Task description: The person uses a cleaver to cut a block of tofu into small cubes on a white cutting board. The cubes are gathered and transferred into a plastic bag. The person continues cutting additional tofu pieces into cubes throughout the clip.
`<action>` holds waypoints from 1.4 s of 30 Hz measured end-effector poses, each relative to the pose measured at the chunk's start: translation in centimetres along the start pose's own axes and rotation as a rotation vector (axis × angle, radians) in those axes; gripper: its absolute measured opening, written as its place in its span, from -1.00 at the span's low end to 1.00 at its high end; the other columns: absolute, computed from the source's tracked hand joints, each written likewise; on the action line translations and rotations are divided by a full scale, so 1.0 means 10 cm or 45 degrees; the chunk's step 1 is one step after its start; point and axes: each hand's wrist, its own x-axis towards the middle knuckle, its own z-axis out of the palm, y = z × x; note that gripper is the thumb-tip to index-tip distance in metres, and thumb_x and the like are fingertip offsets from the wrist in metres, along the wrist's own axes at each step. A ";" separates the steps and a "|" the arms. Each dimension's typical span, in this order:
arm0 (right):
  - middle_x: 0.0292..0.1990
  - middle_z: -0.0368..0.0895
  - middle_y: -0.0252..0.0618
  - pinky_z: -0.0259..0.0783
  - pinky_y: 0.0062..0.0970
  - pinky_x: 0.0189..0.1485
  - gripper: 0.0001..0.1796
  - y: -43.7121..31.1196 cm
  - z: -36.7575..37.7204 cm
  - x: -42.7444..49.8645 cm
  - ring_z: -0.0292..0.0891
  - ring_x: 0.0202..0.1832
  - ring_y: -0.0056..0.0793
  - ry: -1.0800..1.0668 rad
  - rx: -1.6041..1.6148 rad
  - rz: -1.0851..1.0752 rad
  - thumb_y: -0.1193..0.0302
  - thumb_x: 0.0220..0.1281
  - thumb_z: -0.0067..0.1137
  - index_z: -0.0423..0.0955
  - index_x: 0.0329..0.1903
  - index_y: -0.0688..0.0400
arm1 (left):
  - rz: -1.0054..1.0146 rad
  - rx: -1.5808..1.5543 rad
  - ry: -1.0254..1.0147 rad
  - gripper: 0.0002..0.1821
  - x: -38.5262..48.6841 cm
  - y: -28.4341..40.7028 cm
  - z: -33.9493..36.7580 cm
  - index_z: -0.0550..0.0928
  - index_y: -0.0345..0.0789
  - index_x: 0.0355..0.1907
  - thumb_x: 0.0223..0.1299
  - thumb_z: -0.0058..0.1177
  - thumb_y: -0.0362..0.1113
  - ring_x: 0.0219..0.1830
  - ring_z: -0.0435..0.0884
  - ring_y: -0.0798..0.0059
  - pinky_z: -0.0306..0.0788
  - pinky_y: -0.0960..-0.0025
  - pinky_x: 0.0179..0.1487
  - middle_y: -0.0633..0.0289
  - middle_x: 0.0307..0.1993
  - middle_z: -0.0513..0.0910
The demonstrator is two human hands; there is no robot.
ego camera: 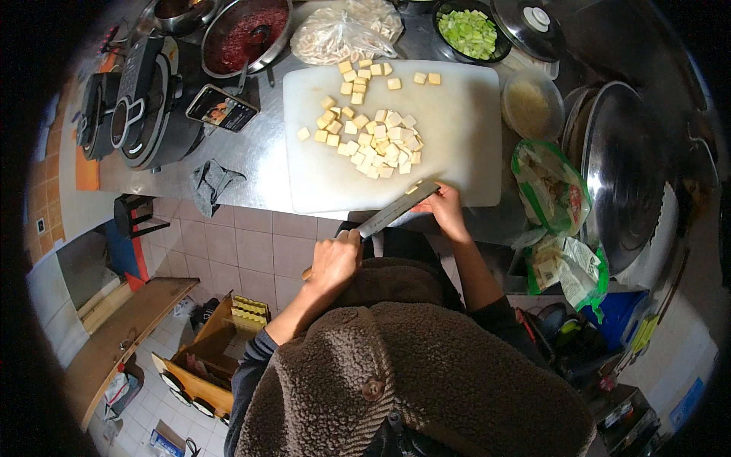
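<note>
My left hand [337, 258] grips the handle of a kitchen knife [394, 212] with a broad blade. The blade slants up and to the right over the near edge of a white cutting board [468, 131]. By the blade's far end is my right hand [444, 208], its fingertips partly hidden behind the blade. Whether it holds something cannot be told. One pale piece [414, 187] shows along the blade's far side. Many pale yellow cubes, perhaps tofu, form a heap [388, 143] mid-board. More cubes [357, 80] are scattered toward its far edge.
Beyond the board are a steel bowl of red mixture [251, 37], a bag of pale sliced food [345, 34] and a bowl of chopped greens [468, 34]. A phone [223, 108], cloth [212, 184] and electric cooker [157, 108] stand left. Plastic packages [551, 188] lie right.
</note>
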 end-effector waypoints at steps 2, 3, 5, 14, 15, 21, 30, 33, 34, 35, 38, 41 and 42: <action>-0.33 0.64 0.01 0.64 -0.43 -0.31 -0.74 0.03 -0.01 0.01 0.67 -0.38 -0.25 -0.005 0.010 -0.001 0.43 0.38 -0.07 0.46 -0.18 0.44 | -0.015 0.017 -0.013 -0.86 0.01 0.02 -0.02 0.55 -0.42 -0.29 0.03 0.02 -0.56 -0.64 0.59 0.29 0.45 0.27 -0.65 -0.01 -0.42 0.63; -0.33 0.64 0.01 0.64 -0.43 -0.31 -0.73 0.04 -0.01 0.02 0.67 -0.38 -0.26 -0.010 0.015 -0.001 0.42 0.38 -0.06 0.46 -0.17 0.44 | -0.024 0.026 -0.019 -0.86 0.01 0.03 -0.03 0.54 -0.42 -0.28 0.04 0.02 -0.55 -0.64 0.59 0.28 0.46 0.26 -0.64 -0.01 -0.41 0.63; -0.33 0.64 0.00 0.63 -0.43 -0.31 -0.73 0.04 -0.01 0.03 0.67 -0.39 -0.26 -0.008 -0.003 0.010 0.42 0.39 -0.06 0.46 -0.17 0.43 | -0.019 -0.005 -0.016 -0.87 0.02 0.05 -0.11 0.53 -0.42 -0.29 0.06 0.01 -0.53 -0.61 0.61 0.19 0.48 0.19 -0.60 -0.04 -0.40 0.63; -0.37 0.64 -0.02 0.63 -0.42 -0.32 -0.73 0.01 -0.02 0.04 0.67 -0.39 -0.23 -0.014 -0.004 0.076 0.40 0.41 -0.06 0.47 -0.21 0.42 | -0.032 -0.110 -0.076 -0.88 0.12 0.05 -0.20 0.52 -0.46 -0.35 0.02 -0.08 -0.52 -0.54 0.66 0.05 0.52 0.13 -0.54 -0.09 -0.55 0.61; -0.37 0.64 -0.01 0.63 -0.41 -0.32 -0.72 0.01 -0.02 0.05 0.67 -0.40 -0.23 -0.017 -0.007 0.083 0.39 0.41 -0.06 0.47 -0.22 0.42 | -0.041 -0.122 -0.092 -0.88 0.13 0.05 -0.22 0.53 -0.46 -0.35 0.02 -0.08 -0.52 -0.53 0.66 0.04 0.52 0.13 -0.54 -0.10 -0.55 0.62; -0.36 0.64 0.04 0.62 -0.40 -0.33 -0.73 0.01 -0.04 0.06 0.67 -0.40 -0.21 -0.027 0.011 0.115 0.40 0.41 -0.07 0.45 -0.23 0.42 | -0.178 -0.164 -0.245 -0.88 0.23 0.09 -0.19 0.54 -0.43 -0.35 0.05 -0.07 -0.50 -0.48 0.66 -0.01 0.53 0.03 -0.40 -0.12 -0.51 0.64; -0.30 0.63 -0.04 0.61 -0.41 -0.21 -0.79 -0.03 0.06 0.08 0.65 -0.34 -0.31 0.023 0.049 -0.037 0.42 0.38 0.00 0.45 -0.16 0.36 | -0.258 -0.402 -0.006 -0.79 0.27 -0.03 -0.02 0.57 -0.44 -0.46 0.21 0.06 -0.32 -0.51 0.65 0.00 0.50 0.10 -0.42 -0.10 -0.62 0.59; -0.23 0.61 -0.09 0.58 -0.40 -0.11 -0.82 -0.13 0.20 0.16 0.63 -0.26 -0.36 0.090 0.106 -0.224 0.45 0.36 0.05 0.45 -0.14 0.33 | -0.391 -0.657 0.156 -0.66 0.27 0.02 -0.21 0.56 -0.45 -0.58 0.24 0.13 -0.24 -0.62 0.61 0.11 0.46 0.18 -0.48 -0.11 -0.69 0.55; -0.17 0.59 -0.20 0.52 -0.46 -0.03 -0.84 -0.24 0.28 0.13 0.58 -0.15 -0.45 0.035 0.174 -0.244 0.49 0.35 0.05 0.45 -0.08 0.27 | -0.296 -0.844 0.323 -0.58 0.27 -0.02 -0.15 0.50 -0.41 -0.70 0.23 0.17 -0.22 -0.78 0.47 0.35 0.34 0.31 -0.62 0.06 -0.80 0.50; -0.16 0.59 -0.24 0.50 -0.46 0.00 -0.83 -0.36 0.35 0.10 0.57 -0.12 -0.48 -0.099 0.354 -0.201 0.51 0.35 0.05 0.46 -0.05 0.25 | -0.403 -1.037 0.154 -0.57 0.23 -0.08 -0.13 0.49 -0.38 -0.71 0.24 0.17 -0.21 -0.80 0.41 0.43 0.29 0.35 -0.65 0.14 -0.81 0.47; -0.11 0.60 -0.35 0.41 -0.47 0.08 -0.74 -0.58 0.50 0.07 0.50 -0.01 -0.59 -0.445 0.789 -0.114 0.57 0.34 0.02 0.47 0.05 0.16 | -0.554 -1.496 -0.197 -0.56 0.21 -0.05 -0.40 0.37 -0.25 -0.71 0.23 0.21 -0.23 -0.82 0.24 0.73 0.11 0.50 -0.73 0.44 -0.80 0.33; -0.08 0.60 -0.33 0.41 -0.47 0.07 -0.74 -0.46 0.56 0.22 0.51 -0.02 -0.56 -0.374 0.752 -0.095 0.59 0.32 0.03 0.48 0.03 0.17 | -0.649 -1.693 -0.224 -0.58 0.17 -0.03 -0.42 0.38 -0.25 -0.71 0.22 0.22 -0.26 -0.83 0.24 0.71 0.11 0.50 -0.74 0.43 -0.80 0.34; -0.08 0.61 -0.33 0.41 -0.49 0.07 -0.75 -0.45 0.57 0.25 0.52 -0.03 -0.55 -0.345 0.737 -0.110 0.62 0.29 0.05 0.50 0.00 0.18 | -0.642 -1.755 -0.215 -0.56 0.18 -0.02 -0.42 0.36 -0.23 -0.72 0.23 0.20 -0.25 -0.84 0.25 0.70 0.08 0.50 -0.77 0.42 -0.82 0.33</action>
